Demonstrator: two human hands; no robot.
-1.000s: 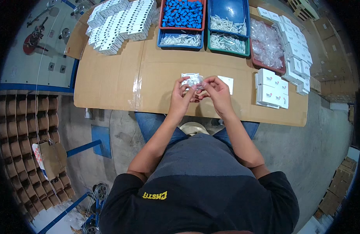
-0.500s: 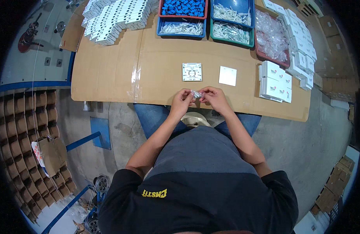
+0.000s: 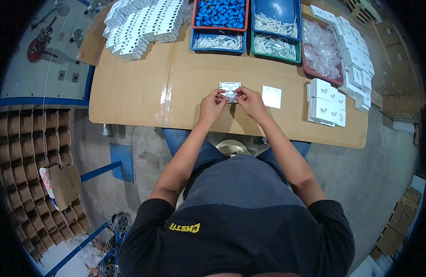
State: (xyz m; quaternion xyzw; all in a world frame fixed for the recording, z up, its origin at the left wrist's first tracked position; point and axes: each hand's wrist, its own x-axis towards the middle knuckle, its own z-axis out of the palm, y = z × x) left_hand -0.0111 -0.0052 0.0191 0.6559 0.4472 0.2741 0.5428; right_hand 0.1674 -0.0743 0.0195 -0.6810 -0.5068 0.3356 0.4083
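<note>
Both hands meet over a white square faceplate-like housing (image 3: 230, 85) that lies on the cardboard-covered table. My left hand (image 3: 212, 107) is closed, thumb and fingertips pinching one side of a small clear plastic bag (image 3: 231, 95). The other side of the bag is pinched by my right hand (image 3: 251, 104), also closed. Small pale pieces seem to be inside the bag, too small to name. The bag and fingertips cover the middle of the housing. Right of my right hand lies a flat white square plate (image 3: 271, 97), touched by neither hand.
Along the far edge stand a red tray of blue parts (image 3: 220, 27), blue and green trays (image 3: 276, 59) of white plugs, and a red tray of clear bags (image 3: 323, 46). White boxes (image 3: 327, 104) are stacked at right. Rows of white units (image 3: 146, 27) fill the far left.
My hands have moved forward with the small plastic bag, from the table's near edge to over the white housing. The whole view has shifted slightly.
</note>
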